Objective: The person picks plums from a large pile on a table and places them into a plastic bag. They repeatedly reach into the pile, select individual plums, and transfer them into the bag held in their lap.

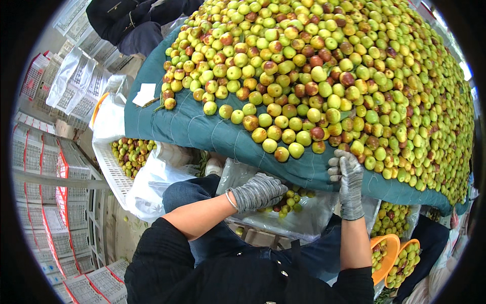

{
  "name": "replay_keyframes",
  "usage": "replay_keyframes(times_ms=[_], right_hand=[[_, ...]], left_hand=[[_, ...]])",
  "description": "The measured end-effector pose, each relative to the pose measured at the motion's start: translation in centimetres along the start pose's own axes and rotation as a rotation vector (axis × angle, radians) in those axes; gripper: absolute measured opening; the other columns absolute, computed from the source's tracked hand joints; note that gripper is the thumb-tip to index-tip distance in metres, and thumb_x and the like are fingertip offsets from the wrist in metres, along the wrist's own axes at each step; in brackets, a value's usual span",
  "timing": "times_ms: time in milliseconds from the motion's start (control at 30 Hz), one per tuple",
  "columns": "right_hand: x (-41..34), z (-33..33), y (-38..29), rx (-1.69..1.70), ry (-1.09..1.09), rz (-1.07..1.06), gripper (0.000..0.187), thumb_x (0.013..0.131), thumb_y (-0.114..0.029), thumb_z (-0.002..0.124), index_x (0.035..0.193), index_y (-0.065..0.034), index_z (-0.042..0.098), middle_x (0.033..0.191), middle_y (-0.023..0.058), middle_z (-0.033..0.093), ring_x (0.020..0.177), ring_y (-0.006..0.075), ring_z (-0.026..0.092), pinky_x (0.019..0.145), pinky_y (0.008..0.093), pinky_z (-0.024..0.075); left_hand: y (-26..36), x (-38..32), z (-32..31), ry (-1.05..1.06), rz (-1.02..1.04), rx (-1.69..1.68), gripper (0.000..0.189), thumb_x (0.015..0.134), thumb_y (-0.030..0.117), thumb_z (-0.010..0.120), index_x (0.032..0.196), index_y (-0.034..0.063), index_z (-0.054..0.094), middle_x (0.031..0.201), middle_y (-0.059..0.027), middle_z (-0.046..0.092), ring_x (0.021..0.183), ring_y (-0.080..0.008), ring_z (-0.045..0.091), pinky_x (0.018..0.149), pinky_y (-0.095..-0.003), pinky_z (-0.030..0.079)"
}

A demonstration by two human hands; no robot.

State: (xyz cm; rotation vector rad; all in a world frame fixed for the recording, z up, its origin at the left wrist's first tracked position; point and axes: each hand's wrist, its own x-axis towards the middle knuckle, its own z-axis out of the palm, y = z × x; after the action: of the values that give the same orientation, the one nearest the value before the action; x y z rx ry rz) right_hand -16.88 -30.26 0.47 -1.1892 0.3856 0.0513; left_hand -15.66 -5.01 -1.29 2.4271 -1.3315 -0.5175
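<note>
A large heap of green and reddish-brown jujubes lies on a green quilted cloth. My left hand, in a grey knitted glove, is over a plastic-lined crate that holds some jujubes; its fingers are curled down, and whether they hold fruit is hidden. My right hand, gloved alike, is at the cloth's near edge, its fingertips against the lowest jujubes of the heap. The fingers are bent, and I cannot tell whether anything is in them.
At left stands a white crate of jujubes with plastic film. Orange baskets and another lined crate of jujubes are at right. Stacked crates fill the far left. Other people's dark clothing shows at upper left and lower right.
</note>
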Motion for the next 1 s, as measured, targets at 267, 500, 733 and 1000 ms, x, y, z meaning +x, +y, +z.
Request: replay_keyframes(times_ms=[267, 500, 733, 1000], right_hand=[[0.9, 0.7, 3.7, -0.602, -0.052, 0.1, 0.019, 0.092, -0.012, 0.047, 0.103, -0.002, 0.059, 0.068, 0.0032, 0.06, 0.054, 0.007, 0.051, 0.052, 0.0205, 0.043], [1.2, 3.3, 3.7, -0.888, -0.091, -0.236, 0.023, 0.088, -0.012, 0.051, 0.108, -0.0027, 0.059, 0.083, 0.0131, 0.065, 0.067, 0.0194, 0.064, 0.065, 0.031, 0.0509], [1.0, 5.6, 3.4, -1.051, -0.063, -0.29, 0.034, 0.084, -0.015, 0.057, 0.118, -0.0098, 0.054, 0.087, 0.0131, 0.064, 0.073, 0.024, 0.064, 0.068, 0.0343, 0.0511], [1.3, 5.8, 3.9, -1.108, -0.067, -0.243, 0.044, 0.081, -0.017, 0.061, 0.123, -0.0124, 0.05, 0.083, 0.0122, 0.063, 0.073, 0.0251, 0.063, 0.069, 0.0365, 0.0512]], left_hand=[[-1.6, -2.2, -1.3, 0.36, -0.4, -0.289, 0.018, 0.084, 0.027, 0.061, 0.086, 0.0095, 0.062, 0.074, -0.0081, 0.062, 0.07, -0.0256, 0.061, 0.068, -0.0379, 0.045], [-2.9, -1.8, -1.9, 0.68, -0.614, -0.389, 0.022, 0.081, 0.019, 0.066, 0.1, 0.009, 0.06, 0.065, -0.0044, 0.061, 0.056, -0.0208, 0.059, 0.053, -0.0322, 0.046], [-3.4, -0.5, -2.2, 0.526, -0.589, -0.232, 0.038, 0.085, 0.029, 0.059, 0.116, 0.0084, 0.054, 0.079, -0.0134, 0.066, 0.068, -0.0295, 0.064, 0.062, -0.0403, 0.05], [-3.8, 0.4, -2.5, 0.419, -0.532, -0.039, 0.048, 0.084, 0.032, 0.06, 0.121, 0.0035, 0.049, 0.076, -0.0137, 0.063, 0.065, -0.031, 0.062, 0.059, -0.041, 0.049]])
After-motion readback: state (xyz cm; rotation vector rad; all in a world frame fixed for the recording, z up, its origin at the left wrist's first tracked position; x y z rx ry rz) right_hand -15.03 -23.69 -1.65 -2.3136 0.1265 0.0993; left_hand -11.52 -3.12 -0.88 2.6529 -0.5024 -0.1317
